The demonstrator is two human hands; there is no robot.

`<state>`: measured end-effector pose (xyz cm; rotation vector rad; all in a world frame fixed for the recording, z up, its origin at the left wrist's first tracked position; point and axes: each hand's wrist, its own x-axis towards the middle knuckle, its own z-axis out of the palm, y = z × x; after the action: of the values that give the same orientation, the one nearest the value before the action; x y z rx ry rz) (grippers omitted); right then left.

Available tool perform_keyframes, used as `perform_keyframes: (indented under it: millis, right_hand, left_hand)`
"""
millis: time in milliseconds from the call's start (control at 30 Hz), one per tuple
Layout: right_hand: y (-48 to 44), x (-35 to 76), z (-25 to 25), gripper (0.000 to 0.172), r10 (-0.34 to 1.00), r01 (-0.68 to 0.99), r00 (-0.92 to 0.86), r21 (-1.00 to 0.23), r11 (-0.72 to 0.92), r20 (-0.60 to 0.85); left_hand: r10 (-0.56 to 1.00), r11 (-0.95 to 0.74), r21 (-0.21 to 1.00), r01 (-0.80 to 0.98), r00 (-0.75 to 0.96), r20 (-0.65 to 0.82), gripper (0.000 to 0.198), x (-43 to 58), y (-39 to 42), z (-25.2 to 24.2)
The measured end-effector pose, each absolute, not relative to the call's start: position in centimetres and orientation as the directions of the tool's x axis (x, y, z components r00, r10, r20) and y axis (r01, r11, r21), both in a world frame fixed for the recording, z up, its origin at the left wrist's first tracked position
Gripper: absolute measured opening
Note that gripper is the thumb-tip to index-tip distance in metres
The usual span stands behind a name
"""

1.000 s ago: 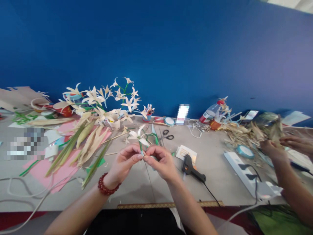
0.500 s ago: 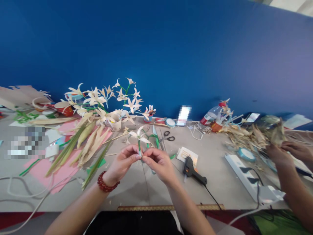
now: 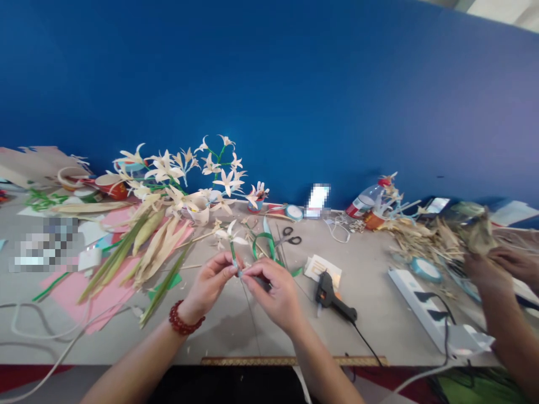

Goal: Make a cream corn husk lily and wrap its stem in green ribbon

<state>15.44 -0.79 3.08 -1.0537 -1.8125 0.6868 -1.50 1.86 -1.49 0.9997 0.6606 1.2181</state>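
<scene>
A handmade white flower (image 3: 231, 234) with pointed petals stands upright on a short green-wrapped stem. My left hand (image 3: 217, 282) pinches this stem between thumb and fingertips, a red beaded bracelet (image 3: 184, 318) around its wrist. My right hand (image 3: 272, 289) is closed at the stem's lower end, its fingertips close against the left ones. A small light-blue bit shows between the fingertips; I cannot tell whether it is tape. Below them a thin wire or stem runs down. Just behind my hands lie a loop of green tape (image 3: 265, 242) and black-handled scissors (image 3: 290, 235).
A black glue gun (image 3: 334, 297) and white power strip (image 3: 421, 303) lie to the right. Dry corn husks (image 3: 158, 252) and pink paper (image 3: 105, 294) cover the left. Finished flowers (image 3: 168, 174) stand behind. At far right, another person's hands (image 3: 490, 269) handle dry husk.
The flower and both hands have shifted slightly left and down. Its stem is still pinched between my fingertips. The other person's hands have moved a little.
</scene>
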Motion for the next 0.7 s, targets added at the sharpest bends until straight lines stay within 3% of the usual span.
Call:
perform_keyframes:
  millis: [167, 367, 500, 700]
  right_hand:
    - [-0.8, 16.3, 2.2, 0.011, 0.869, 0.350, -0.296, -0.802, 0.484, 0.396]
    - [0.8, 16.9, 2.2, 0.013, 0.886, 0.289, -0.175, -0.838, 0.463, 0.429]
    - [2.2, 16.3, 4.0, 0.010, 0.860, 0.238, -0.212, -0.829, 0.506, 0.464]
    - [3.4, 15.5, 4.7, 0.012, 0.890, 0.198, -0.231, -0.876, 0.439, 0.394]
  left_hand:
    - [0.981, 0.054, 0.850, -0.523, 0.188, 0.053, 0.018, -1.2, 1.8, -2.1]
    - [0.983, 0.072, 0.828, -0.557, 0.182, 0.038, 0.014, -1.0, 1.8, -1.5]
    - [0.981, 0.054, 0.834, -0.550, 0.185, 0.058, 0.014, -0.4, 2.0, -1.2]
    - [0.981, 0.063, 0.816, -0.574, 0.186, 0.055, 0.016, -0.1, 2.2, -0.5]
